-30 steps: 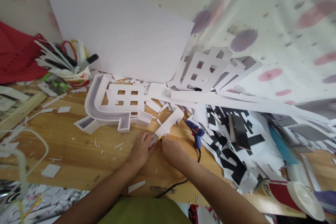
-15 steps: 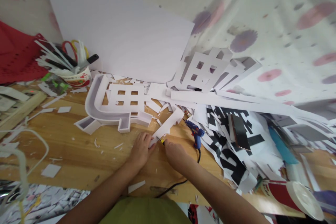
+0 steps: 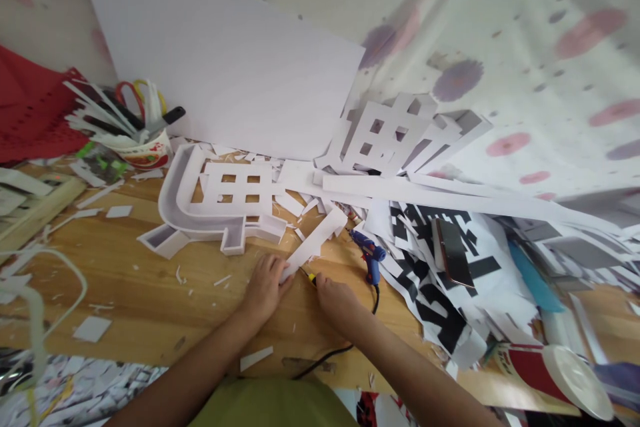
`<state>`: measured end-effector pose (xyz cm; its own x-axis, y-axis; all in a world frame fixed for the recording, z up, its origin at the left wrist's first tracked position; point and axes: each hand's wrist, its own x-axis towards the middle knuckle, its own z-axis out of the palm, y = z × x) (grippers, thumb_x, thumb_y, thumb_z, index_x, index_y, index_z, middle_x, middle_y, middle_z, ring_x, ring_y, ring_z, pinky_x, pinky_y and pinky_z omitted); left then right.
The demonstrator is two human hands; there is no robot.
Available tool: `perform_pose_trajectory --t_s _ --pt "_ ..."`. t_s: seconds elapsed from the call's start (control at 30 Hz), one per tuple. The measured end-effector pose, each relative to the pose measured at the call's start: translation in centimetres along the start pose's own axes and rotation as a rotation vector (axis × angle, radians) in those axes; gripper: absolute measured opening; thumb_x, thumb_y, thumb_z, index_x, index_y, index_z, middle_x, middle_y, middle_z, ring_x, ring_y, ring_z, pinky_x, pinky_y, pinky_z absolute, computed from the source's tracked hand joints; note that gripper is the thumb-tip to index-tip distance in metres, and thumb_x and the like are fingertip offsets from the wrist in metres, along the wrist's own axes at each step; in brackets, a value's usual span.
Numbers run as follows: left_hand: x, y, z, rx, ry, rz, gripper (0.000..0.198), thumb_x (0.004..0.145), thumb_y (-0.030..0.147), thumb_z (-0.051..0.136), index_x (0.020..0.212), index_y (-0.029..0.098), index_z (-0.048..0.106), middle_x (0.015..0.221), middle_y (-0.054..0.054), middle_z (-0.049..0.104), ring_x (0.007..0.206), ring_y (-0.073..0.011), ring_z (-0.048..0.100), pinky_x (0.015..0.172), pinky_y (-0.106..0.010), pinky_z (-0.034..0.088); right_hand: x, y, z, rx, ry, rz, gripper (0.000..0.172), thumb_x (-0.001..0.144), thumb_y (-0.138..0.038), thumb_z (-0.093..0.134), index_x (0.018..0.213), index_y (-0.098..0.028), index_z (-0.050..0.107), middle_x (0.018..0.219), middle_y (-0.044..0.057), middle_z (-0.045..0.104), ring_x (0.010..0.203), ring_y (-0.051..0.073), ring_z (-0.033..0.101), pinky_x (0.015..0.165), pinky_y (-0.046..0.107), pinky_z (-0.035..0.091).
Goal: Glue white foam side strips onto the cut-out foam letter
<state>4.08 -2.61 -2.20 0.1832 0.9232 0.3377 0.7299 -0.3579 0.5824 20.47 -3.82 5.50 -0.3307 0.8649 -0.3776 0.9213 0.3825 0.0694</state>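
My left hand is closed on the near end of a white foam-board strip, which slants away to the right over the wooden table. My right hand is wrapped round a craft knife with a yellow handle; its thin blade points at the strip's right edge. Whether the blade touches the strip, I cannot tell. Beyond my left hand lies a white built-up letter shape with raised side walls and square holes. A blue glue gun rests to the right of the strip.
Paper with black lettering and a phone lie on the right, near a tipped paper cup. A tub of tools stands back left. Another white letter shape leans on the curtain. White scraps litter the table.
My right hand has drawn the knife slightly right and towards me, showing more of its yellow handle. My left hand remains on the strip. The whole view has shifted slightly.
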Motion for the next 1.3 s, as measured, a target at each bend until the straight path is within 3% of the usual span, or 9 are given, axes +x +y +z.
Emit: perform_pose_trajectory --t_s 0.2,0.37,0.5,0.67,0.8,0.9,1.0,1.13,1.3 --pt "0.4 -0.2 -0.6 -0.059 0.086 0.023 0.009 0.074 0.020 0.058 0.081 0.020 0.053 0.081 -0.004 0.057 0.078 -0.0198 0.054 0.069 -0.034 0.048 -0.8 1.5 0.8 0.059 -0.094 0.072 0.017 0.086 -0.013 0.044 0.100 -0.012 0.053 0.087 0.011 0.065 0.078 0.021 0.065 0.059 0.028 0.047" --pt "1.4 0.9 -1.9 -0.142 0.244 0.112 0.016 0.075 0.019 0.059 0.088 0.020 0.049 0.088 -0.005 0.059 0.084 -0.0177 0.056 0.074 -0.032 0.048 -0.6 1.6 2.0 0.039 0.057 0.149 0.026 0.083 -0.007 0.043 0.106 -0.014 0.051 0.095 0.012 0.060 0.088 0.023 0.059 0.070 0.031 0.046" --pt "1.8 1.3 -2.8 -0.179 0.299 0.156 0.017 0.075 0.020 0.060 0.087 0.021 0.048 0.090 -0.004 0.061 0.086 -0.0168 0.058 0.076 -0.032 0.048 -0.2 1.5 1.6 0.135 0.153 0.145 0.026 0.082 -0.016 0.053 0.107 -0.016 0.054 0.098 0.013 0.059 0.094 0.025 0.054 0.079 0.035 0.044" --pt "1.5 0.9 -3.1 -0.163 0.320 0.167 0.015 0.076 0.022 0.060 0.083 0.022 0.047 0.090 -0.004 0.062 0.085 -0.0167 0.059 0.077 -0.033 0.048 1.2 1.7 0.4 0.690 0.354 0.115 0.027 0.085 -0.038 0.049 0.100 -0.018 0.059 0.096 0.008 0.062 0.094 0.021 0.055 0.084 0.033 0.043" --pt "1.4 1.0 -2.7 -0.167 0.304 0.150 0.021 0.075 0.025 0.061 0.092 0.021 0.050 0.097 -0.007 0.062 0.082 -0.0163 0.060 0.071 -0.031 0.050 3.8 0.5 0.1 1.366 0.310 0.154 0.043 0.090 -0.045 0.024 0.071 -0.017 0.051 0.061 0.002 0.059 0.055 0.013 0.055 0.055 0.024 0.044" --pt "1.6 1.2 -2.7 -0.155 0.285 0.106 0.036 0.074 0.026 0.061 0.108 0.019 0.049 0.095 -0.007 0.064 0.073 -0.0157 0.060 0.065 -0.029 0.051 5.1 -0.7 -0.2 1.551 0.382 0.189 0.033 0.086 -0.048 0.032 0.070 -0.020 0.042 0.048 -0.004 0.049 0.040 0.010 0.044 0.043 0.021 0.037" --pt "2.0 1.4 -2.9 -0.122 0.265 0.177 0.036 0.074 0.022 0.060 0.109 0.020 0.052 0.084 -0.005 0.066 0.072 -0.0166 0.061 0.064 -0.029 0.051 4.9 -1.1 -0.8 1.416 0.502 0.138 0.022 0.082 -0.042 0.039 0.072 -0.022 0.039 0.048 -0.007 0.046 0.041 0.010 0.044 0.044 0.020 0.034" --pt "2.2 1.5 -3.0 -0.113 0.260 0.248 0.027 0.073 0.017 0.058 0.100 0.020 0.059 0.082 -0.004 0.067 0.074 -0.0181 0.061 0.066 -0.032 0.052 3.8 -0.1 -1.8 0.962 0.610 0.093 0.018 0.080 -0.030 0.043 0.065 -0.021 0.038 0.054 -0.004 0.049 0.051 0.011 0.048 0.051 0.021 0.033" --pt "1.9 1.5 -2.7 -0.164 0.184 0.129 0.028 0.073 0.022 0.060 0.101 0.021 0.061 0.087 -0.005 0.068 0.078 -0.0188 0.062 0.069 -0.033 0.052 4.6 2.1 -2.7 0.933 0.456 0.167 0.008 0.081 -0.025 0.044 0.076 -0.020 0.048 0.060 -0.003 0.057 0.056 0.012 0.054 0.055 0.021 0.037"
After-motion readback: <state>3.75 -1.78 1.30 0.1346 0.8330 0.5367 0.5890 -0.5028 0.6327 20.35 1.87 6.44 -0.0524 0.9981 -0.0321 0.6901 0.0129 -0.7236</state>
